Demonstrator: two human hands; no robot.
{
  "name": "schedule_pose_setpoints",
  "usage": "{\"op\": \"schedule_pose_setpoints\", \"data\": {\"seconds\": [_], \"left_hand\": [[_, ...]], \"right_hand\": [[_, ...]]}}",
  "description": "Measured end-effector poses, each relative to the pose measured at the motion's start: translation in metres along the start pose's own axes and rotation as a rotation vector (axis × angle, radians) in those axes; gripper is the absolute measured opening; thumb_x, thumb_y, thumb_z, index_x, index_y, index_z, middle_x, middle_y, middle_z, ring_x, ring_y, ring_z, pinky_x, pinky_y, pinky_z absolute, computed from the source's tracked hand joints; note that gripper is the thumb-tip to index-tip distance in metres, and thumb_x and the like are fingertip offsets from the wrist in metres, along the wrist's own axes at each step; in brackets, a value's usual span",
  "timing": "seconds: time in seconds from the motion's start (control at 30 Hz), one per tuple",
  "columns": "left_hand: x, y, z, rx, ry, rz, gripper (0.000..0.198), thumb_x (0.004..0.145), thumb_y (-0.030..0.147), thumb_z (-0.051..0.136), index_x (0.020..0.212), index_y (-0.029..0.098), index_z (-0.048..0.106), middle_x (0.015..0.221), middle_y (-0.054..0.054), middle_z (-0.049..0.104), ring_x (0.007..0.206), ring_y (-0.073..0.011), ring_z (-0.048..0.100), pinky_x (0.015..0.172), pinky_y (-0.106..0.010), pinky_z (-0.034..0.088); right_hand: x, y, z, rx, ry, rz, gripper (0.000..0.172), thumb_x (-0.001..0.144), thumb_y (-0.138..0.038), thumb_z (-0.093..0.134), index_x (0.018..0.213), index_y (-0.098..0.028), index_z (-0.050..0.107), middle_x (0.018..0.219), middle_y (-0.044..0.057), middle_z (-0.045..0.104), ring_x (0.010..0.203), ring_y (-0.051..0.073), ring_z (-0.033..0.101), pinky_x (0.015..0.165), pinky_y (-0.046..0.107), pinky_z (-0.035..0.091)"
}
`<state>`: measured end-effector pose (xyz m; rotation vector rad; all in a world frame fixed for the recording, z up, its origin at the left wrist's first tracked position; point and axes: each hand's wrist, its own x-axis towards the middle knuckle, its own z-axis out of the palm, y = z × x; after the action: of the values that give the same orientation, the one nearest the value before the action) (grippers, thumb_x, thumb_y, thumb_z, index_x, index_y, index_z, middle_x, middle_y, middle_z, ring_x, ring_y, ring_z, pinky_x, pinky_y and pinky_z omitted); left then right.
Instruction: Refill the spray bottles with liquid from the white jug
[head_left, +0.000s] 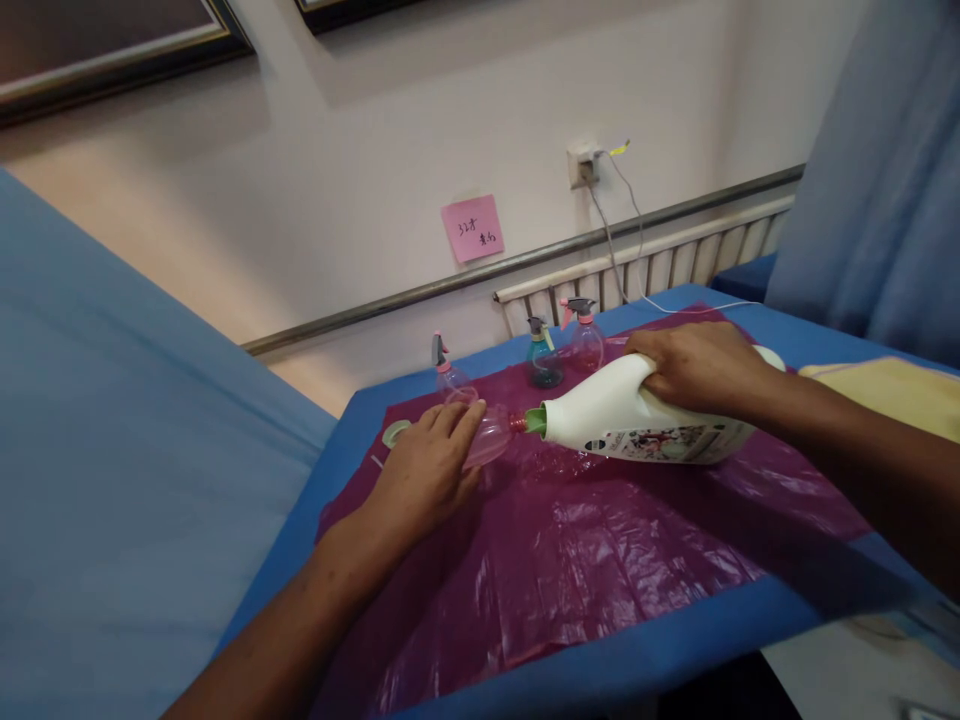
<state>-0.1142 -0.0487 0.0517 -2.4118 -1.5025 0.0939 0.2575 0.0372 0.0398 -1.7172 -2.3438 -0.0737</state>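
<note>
My left hand point(429, 462) is wrapped round a clear pink spray bottle point(491, 436) that has no spray head on it and leans over to the right. My right hand point(694, 365) grips the handle of a big white detergent jug point(600, 408), which is tipped onto its side with its label facing me. The jug's green spout point(535, 420) meets the red threaded neck of the pink bottle. Whether liquid is flowing between them I cannot tell. Part of the pink bottle is hidden behind my left fingers.
Behind my hands stand a pink spray bottle point(451, 380), a teal one point(544, 362) and another pink one point(588, 345). A purple plastic sheet point(585, 560) covers much of the blue table. A round whitish cap point(395, 433) lies left; a yellow cloth point(892, 395) lies right.
</note>
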Motion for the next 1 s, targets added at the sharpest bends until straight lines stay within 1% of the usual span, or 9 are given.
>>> {"op": "schedule_pose_setpoints", "data": {"seconds": [0.17, 0.4, 0.53, 0.77, 0.87, 1.0], "left_hand": [[0.000, -0.001, 0.002, 0.032, -0.016, 0.011, 0.077, 0.100, 0.026, 0.071, 0.169, 0.020, 0.038, 0.161, -0.019, 0.060, 0.143, -0.0385, 0.061, 0.116, -0.052, 0.054], [0.001, 0.000, -0.001, 0.047, -0.094, 0.005, 0.080, 0.098, 0.024, 0.072, 0.170, 0.015, 0.039, 0.164, -0.021, 0.058, 0.144, -0.0407, 0.060, 0.117, -0.054, 0.053], [0.001, 0.001, -0.004, 0.057, -0.124, 0.005, 0.079, 0.099, 0.025, 0.071, 0.170, 0.015, 0.038, 0.165, -0.021, 0.057, 0.146, -0.0407, 0.058, 0.118, -0.055, 0.053], [0.003, 0.003, -0.007, 0.076, -0.144, -0.004, 0.082, 0.097, 0.024, 0.072, 0.172, 0.017, 0.038, 0.168, -0.021, 0.056, 0.148, -0.0415, 0.056, 0.118, -0.056, 0.052], [0.004, 0.004, -0.008, 0.084, -0.151, -0.011, 0.082, 0.096, 0.024, 0.073, 0.171, 0.019, 0.040, 0.168, -0.020, 0.056, 0.148, -0.0416, 0.057, 0.117, -0.055, 0.053], [0.004, 0.005, -0.010, 0.072, -0.142, -0.008, 0.081, 0.096, 0.023, 0.073, 0.171, 0.018, 0.042, 0.165, -0.021, 0.058, 0.146, -0.0410, 0.059, 0.115, -0.055, 0.054]], "right_hand": [[0.001, -0.003, 0.000, 0.000, -0.001, -0.028, 0.020, 0.095, -0.034, 0.062, 0.106, -0.027, 0.077, 0.099, 0.008, 0.082, 0.080, 0.026, 0.068, 0.066, 0.036, 0.023], [0.002, -0.008, -0.002, -0.027, -0.039, -0.050, 0.027, 0.093, -0.035, 0.060, 0.110, -0.028, 0.079, 0.101, 0.009, 0.083, 0.081, 0.027, 0.068, 0.065, 0.036, 0.026], [0.003, -0.007, -0.001, -0.040, -0.025, -0.063, 0.030, 0.093, -0.036, 0.060, 0.113, -0.028, 0.080, 0.100, 0.009, 0.083, 0.079, 0.027, 0.068, 0.064, 0.036, 0.025], [0.003, -0.007, 0.001, -0.013, -0.025, -0.062, 0.026, 0.092, -0.037, 0.062, 0.108, -0.030, 0.081, 0.096, 0.009, 0.082, 0.076, 0.026, 0.066, 0.067, 0.036, 0.029], [0.003, -0.007, 0.002, -0.012, -0.017, -0.063, 0.023, 0.093, -0.035, 0.062, 0.108, -0.029, 0.079, 0.096, 0.008, 0.082, 0.075, 0.025, 0.064, 0.066, 0.036, 0.026], [0.003, -0.007, 0.003, -0.009, -0.008, -0.065, 0.019, 0.095, -0.032, 0.063, 0.106, -0.028, 0.077, 0.096, 0.008, 0.081, 0.075, 0.023, 0.062, 0.067, 0.037, 0.023]]}}
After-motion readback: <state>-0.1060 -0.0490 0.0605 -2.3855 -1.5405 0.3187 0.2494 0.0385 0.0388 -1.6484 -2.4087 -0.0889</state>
